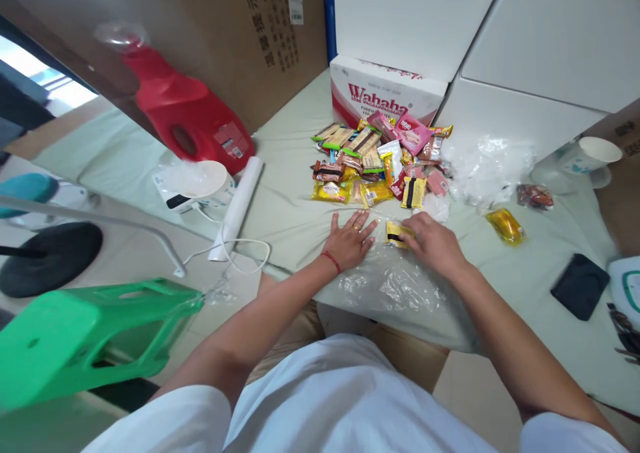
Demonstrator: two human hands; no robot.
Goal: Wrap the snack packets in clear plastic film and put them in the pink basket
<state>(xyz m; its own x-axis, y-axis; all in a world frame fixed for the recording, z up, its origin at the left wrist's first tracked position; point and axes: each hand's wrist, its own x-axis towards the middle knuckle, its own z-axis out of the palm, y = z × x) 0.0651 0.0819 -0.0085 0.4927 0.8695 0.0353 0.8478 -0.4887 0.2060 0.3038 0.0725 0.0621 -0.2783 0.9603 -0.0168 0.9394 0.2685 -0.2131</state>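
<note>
My left hand (351, 240) lies flat on the table edge with its fingers spread, over the top of a clear plastic bag (385, 286). My right hand (434, 245) is closed at the right side of a small yellow snack packet (395, 234) with a dark band. That packet rests on or within the bag's upper part; which of the two I cannot tell. Just beyond both hands is a pile of wrapped snacks (360, 143), in green, yellow, brown and pink wrappers. A similar yellow packet (413, 192) stands at the pile's near edge.
Behind the pile stands a white and red Wahaha box (385, 96). Crumpled clear bags (493, 170), a golden packet (506, 226), a paper cup (595, 153) and a black flat object (580, 286) are at right. A red jug (195, 113), white roll (235, 210) and green stool (100, 333) are left.
</note>
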